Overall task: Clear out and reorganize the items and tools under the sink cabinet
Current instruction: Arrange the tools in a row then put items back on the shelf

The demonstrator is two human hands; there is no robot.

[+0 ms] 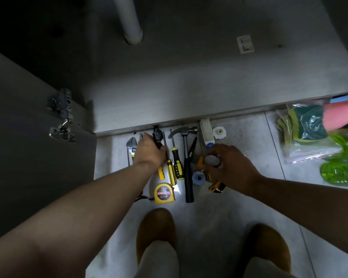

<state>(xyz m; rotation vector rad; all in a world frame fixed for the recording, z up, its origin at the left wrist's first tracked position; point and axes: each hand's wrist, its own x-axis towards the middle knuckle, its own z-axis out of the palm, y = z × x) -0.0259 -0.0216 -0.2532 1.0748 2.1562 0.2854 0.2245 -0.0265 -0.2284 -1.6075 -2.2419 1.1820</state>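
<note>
**Tools laid out on the floor, cabinet bare**

Your left hand (pixel 150 150) is closed round a dark-handled tool (pixel 157 137) in the row; what kind, you cannot tell. Your right hand (pixel 232 167) curls over a small grey rounded object (pixel 213 159). Around them on the pale tiled floor (pixel 239 207) lie yellow-and-black screwdrivers (pixel 176 163), a black-handled claw hammer (pixel 187 157), a silver adjustable wrench (pixel 131 147) and a yellow tape measure (pixel 164 193). The grey cabinet floor (pixel 189 81) beyond looks emptied, so you seem to be sorting. Next, lift each piece clear without dragging its neighbours.
</note>
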